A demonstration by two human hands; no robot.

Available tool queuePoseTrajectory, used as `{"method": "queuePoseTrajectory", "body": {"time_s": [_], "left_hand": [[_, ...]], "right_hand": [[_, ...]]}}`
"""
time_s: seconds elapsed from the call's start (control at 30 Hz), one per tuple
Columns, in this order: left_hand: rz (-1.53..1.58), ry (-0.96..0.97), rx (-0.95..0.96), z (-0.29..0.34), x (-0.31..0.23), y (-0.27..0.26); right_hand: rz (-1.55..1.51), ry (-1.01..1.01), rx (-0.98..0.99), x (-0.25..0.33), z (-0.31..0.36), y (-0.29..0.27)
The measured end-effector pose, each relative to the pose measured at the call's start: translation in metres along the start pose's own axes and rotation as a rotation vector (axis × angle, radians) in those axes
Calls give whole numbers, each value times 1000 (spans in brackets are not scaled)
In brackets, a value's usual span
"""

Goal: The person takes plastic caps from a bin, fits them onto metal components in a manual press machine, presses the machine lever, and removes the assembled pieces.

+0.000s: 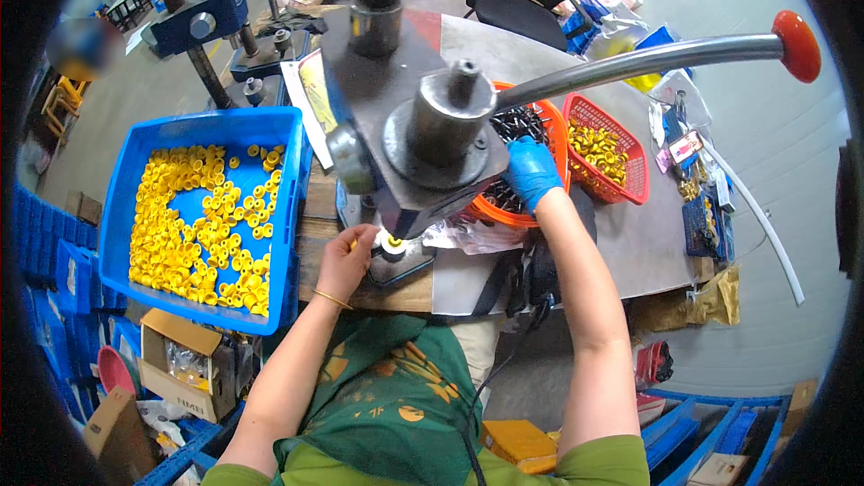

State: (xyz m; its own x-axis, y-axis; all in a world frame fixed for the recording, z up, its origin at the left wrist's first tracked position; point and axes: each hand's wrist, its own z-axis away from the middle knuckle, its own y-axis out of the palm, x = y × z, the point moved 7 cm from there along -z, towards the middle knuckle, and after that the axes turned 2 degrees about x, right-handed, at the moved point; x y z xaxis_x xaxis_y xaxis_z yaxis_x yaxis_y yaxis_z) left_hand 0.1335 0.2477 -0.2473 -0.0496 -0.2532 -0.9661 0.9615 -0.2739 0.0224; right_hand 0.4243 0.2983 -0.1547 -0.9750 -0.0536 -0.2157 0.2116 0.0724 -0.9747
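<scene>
A hand-lever press stands in the middle of the bench, its head over a base with a round white fixture. In that fixture sits a small yellow cap. Bare, with a yellow bangle at the wrist, my left hand is beside the fixture, its fingertips pinched together; whatever they hold is too small to make out. My right hand, in a blue glove, reaches into an orange basket of small black parts. Its fingers are hidden by the parts and the hand itself.
A blue tray of yellow caps is at left. Right of the orange basket is a red basket of yellow-gold parts. The press's lever with a red knob extends over the right side. Another press stands behind the tray.
</scene>
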Motion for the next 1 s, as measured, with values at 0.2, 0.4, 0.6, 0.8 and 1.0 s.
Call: {"method": "queuePoseTrajectory", "body": {"time_s": [0.2,0.4,0.6,0.8,1.0], "left_hand": [[540,-334,129,15,20,-5],[595,-285,131,11,24,0],[627,-260,113,18,28,-13],[613,-242,111,24,17,-10],[481,-216,90,30,27,-22]], "right_hand": [[-891,83,-365,28,50,-38],[-1523,285,18,132,83,42],[-1249,50,-115,153,72,26],[-1116,-65,-131,160,70,2],[-1809,-154,-337,28,59,-190]]}}
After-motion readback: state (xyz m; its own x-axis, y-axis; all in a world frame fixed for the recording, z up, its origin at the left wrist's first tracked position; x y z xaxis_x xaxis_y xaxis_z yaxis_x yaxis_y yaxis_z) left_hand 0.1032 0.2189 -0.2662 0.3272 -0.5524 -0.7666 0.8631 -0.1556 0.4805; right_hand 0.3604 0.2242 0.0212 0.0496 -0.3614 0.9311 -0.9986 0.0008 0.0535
